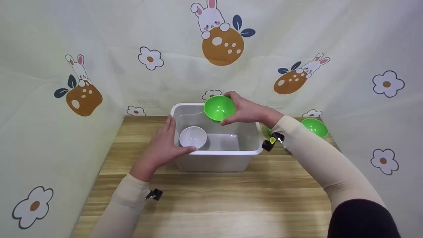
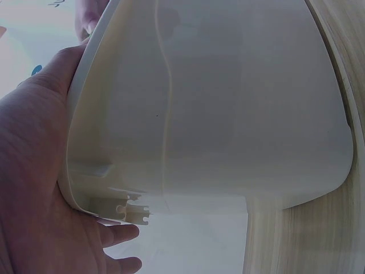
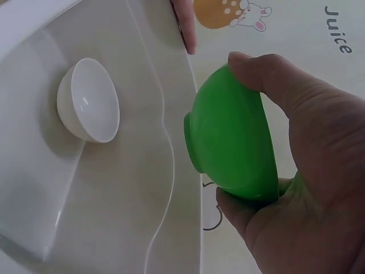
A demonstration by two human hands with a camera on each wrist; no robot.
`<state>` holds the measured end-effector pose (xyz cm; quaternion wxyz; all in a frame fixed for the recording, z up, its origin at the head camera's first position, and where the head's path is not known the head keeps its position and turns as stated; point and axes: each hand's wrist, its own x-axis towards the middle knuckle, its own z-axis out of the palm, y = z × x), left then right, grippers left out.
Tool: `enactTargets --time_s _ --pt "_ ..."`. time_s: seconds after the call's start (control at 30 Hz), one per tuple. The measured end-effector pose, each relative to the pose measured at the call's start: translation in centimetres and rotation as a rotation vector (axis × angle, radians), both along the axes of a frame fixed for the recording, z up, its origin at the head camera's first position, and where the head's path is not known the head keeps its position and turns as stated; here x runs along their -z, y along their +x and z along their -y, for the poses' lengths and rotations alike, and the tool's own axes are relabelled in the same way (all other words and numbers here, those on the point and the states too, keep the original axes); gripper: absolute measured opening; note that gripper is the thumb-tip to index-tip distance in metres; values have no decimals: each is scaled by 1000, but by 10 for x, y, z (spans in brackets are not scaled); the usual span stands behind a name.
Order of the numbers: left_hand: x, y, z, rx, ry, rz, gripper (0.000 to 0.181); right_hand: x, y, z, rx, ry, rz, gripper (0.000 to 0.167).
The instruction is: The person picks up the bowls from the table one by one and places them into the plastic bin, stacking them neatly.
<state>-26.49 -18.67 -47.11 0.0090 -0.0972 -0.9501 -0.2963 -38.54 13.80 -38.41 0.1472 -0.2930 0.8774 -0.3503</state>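
Note:
My right hand (image 1: pixel 244 109) grips a green bowl (image 1: pixel 218 109) by its rim, above the far part of a pale grey bin (image 1: pixel 214 162). From the right wrist view, the green bowl (image 3: pixel 234 137) is tilted, its foot turned toward the bin's inside. Inside the bin, at the left, sits a white bowl (image 1: pixel 193 137), also seen in the right wrist view. My left hand (image 1: pixel 162 142) rests on the bin's near left corner, thumb along the near rim and fingers extended by the left side. In the left wrist view, the bin's outer wall (image 2: pixel 228 114) fills most of the picture.
Another green bowl (image 1: pixel 315 127) stands at the table's far right. Close to the bin's right side, a green piece is mostly hidden behind my right forearm. The wooden table (image 1: pixel 211 201) is bordered by printed curtains (image 1: pixel 165 29) at the back and both sides.

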Motion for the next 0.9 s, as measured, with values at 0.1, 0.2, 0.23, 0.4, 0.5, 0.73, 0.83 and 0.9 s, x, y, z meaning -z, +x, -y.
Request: enactTargets --time_s 0.1,0.2,0.23,0.4,0.5,0.73,0.83,0.9 --pt "0 1 0 -1 1 -9 152 2 -3 5 -19 -3 -4 110" --pt "0 1 0 0 1 -13 152 2 -5 10 -36 -9 -5 110" --pt "0 1 0 0 2 -13 152 3 -5 12 -39 -13 -4 109" --pt "1 1 1 6 -6 -17 151 6 -11 20 -66 -40 -20 107" --pt "2 1 2 10 -9 -17 151 9 -15 26 -86 -48 -19 107" --pt "1 2 2 12 -19 -13 152 18 -20 38 -124 -27 -28 111" --pt "0 2 2 11 -17 -9 153 22 -23 43 -131 -28 -42 113" --pt "-1 2 1 10 -17 -7 153 24 -24 46 -137 -38 -52 113"
